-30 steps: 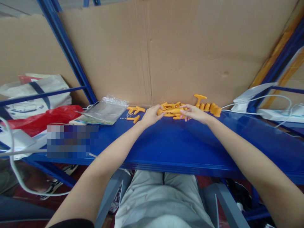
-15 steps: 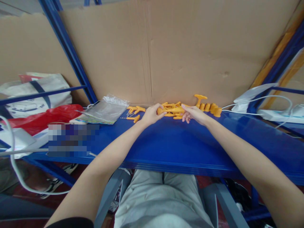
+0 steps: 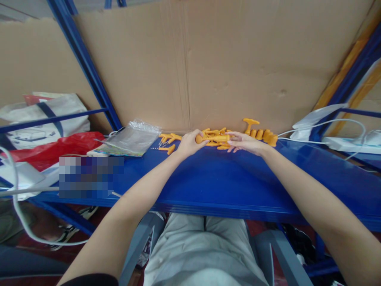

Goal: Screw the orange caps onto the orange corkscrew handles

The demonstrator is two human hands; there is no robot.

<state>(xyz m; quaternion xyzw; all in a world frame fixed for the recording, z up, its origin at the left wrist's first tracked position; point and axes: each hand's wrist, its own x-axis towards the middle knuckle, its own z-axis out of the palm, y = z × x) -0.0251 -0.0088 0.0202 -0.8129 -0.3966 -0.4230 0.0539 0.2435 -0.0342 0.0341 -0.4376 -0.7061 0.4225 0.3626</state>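
— Head view: what do the hands hold?
— Left hand (image 3: 187, 143) and right hand (image 3: 244, 142) pinch one orange piece (image 3: 214, 138) at the shelf's (image 3: 214, 178) back edge; loose orange parts (image 3: 167, 141) remain unjoined.

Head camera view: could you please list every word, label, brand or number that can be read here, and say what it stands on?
None can be read.
White bag at left: dark printed marks, too blurred to read.
Card under the clear plastic bag: coloured print, too small to read.
Pixelated patch on the blue shelf: masked, unreadable.
Orange plastic parts between the left hand and right hand: no markings visible.
Cardboard behind: no print.
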